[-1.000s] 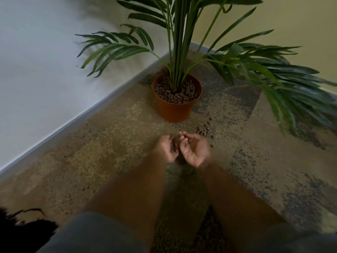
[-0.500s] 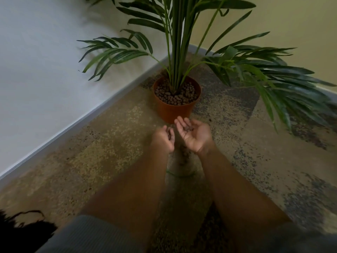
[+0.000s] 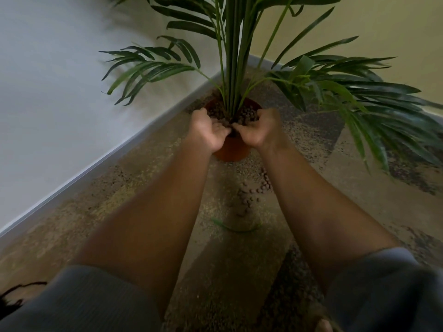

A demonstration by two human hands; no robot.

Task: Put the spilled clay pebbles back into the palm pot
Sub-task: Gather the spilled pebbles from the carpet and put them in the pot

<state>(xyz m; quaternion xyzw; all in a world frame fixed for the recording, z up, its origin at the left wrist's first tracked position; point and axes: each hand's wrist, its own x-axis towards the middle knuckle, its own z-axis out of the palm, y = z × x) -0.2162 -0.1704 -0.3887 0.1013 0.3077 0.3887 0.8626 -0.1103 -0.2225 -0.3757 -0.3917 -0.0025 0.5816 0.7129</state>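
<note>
Both hands are now hovering right over the palm pot [image 3: 231,149], where a second ago they were cupped together lower down, over the carpet in front of it. That lift is the carrying stroke of the job — a scooped load is being delivered to the rim. The left hand [image 3: 208,130] is sitting at the pot's left edge with its fingers curled inward toward the stems; the right hand [image 3: 259,129] is mirroring it on the other side, fingers likewise curled, thumbs nearly meeting above the near rim. Whether pebbles are lying inside those curled fingers or are already dropping out I cannot tell — the palms are turned away and the frame is blurred. Half a second back the right palm was lying open and face up with a few pebbles on it; now it is turned over toward the pot, which suggests tipping is under way.

The pot is standing upright in the corner, its top filled with brown pebbles around the palm [image 3: 233,56] stems. The job is not finished, though: a loose trail of clay pebbles [image 3: 250,195] is lying on the carpet [image 3: 143,195] between the forearms, just in front of the pot, near a fallen green leaf [image 3: 236,228]. Another scoop or two looks needed.
</note>
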